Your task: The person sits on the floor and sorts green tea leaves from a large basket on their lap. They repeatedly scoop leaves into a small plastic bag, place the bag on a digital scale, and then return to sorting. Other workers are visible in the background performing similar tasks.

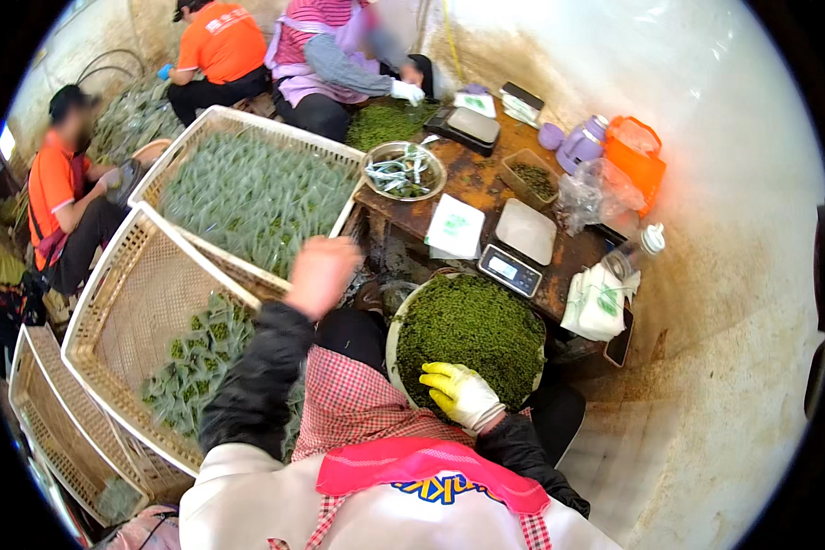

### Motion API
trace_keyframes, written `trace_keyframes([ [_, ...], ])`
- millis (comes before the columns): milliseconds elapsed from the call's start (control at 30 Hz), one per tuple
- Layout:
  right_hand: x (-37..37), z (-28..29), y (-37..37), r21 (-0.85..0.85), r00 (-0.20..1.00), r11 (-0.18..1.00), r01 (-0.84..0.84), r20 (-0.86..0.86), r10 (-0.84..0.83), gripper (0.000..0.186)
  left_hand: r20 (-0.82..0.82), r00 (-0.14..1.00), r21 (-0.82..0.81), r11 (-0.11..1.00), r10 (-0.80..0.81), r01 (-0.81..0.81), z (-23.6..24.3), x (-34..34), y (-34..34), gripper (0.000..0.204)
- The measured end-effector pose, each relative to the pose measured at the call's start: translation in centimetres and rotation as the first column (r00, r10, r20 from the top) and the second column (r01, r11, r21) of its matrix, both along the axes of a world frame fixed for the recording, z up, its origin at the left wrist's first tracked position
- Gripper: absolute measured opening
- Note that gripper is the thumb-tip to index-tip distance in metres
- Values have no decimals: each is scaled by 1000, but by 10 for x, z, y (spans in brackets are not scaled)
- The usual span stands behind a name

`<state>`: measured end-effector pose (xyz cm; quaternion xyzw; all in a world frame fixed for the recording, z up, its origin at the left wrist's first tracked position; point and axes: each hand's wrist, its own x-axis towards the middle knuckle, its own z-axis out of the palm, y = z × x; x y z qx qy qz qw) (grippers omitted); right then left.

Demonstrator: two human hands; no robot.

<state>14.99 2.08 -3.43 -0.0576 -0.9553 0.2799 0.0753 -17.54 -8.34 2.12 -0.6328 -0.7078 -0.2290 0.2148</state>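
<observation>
The right hand (460, 394), in a white glove with yellow fingers, is at the lower edge of a heap of grainy green bits (472, 335), mounded in a round, pale-rimmed tub (394, 344) mid-frame. Its fingers are loosely bent; can't tell if they're pinching anything. The left hand (324, 275), bare, is left of the tub, too motion-blurred to call open or closed. Left of that there's a cream lattice crate (147, 312) partly filled with crinkly, see-through bags of green (211, 357). Upper right is a scuffed rusty-brown table (513, 137) with a flat-topped scale (526, 229), then a blotchy pale wall (733, 367). The left sleeve (258, 380) hides some bags, and the fisheye rim cuts off the lower-left crates (69, 422).
</observation>
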Motion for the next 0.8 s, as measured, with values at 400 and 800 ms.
trace_keyframes([
  [400, 46, -12, 27, -80, 989, 987, 137, 63, -133, 28, -143, 989, -159, 985, 48, -71, -57, 56, 176, 4],
  [800, -28, 8, 77, -992, 574, -23, 124, 91, -814, 25, 320, 906, 170, 958, -277, 232, -24, 183, 108, 11],
])
